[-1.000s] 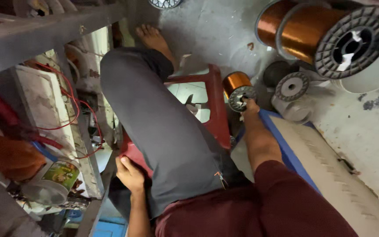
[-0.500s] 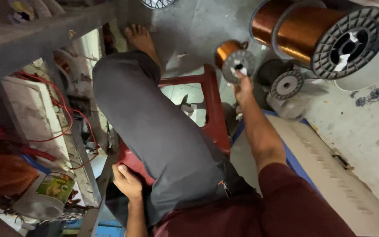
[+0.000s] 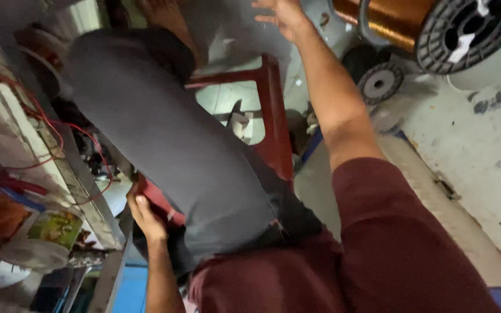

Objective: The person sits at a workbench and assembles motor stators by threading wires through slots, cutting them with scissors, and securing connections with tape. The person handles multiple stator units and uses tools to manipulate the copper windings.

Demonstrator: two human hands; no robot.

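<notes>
red stool [image 3: 273, 116], copper wire spool [image 3: 430, 23], grey trousers [image 3: 175, 145]

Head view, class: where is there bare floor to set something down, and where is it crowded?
Bare concrete floor lies right of the right arm, below the big copper wire spool. Crowded: the left shelf with red wires beside the left hand, and around the small grey spool.

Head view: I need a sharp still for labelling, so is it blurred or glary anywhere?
Head view: motion blur smears the right hand and the leg; the copper spool is cut off at the top edge; lighting is dim and flat, with no strong glare.
</notes>
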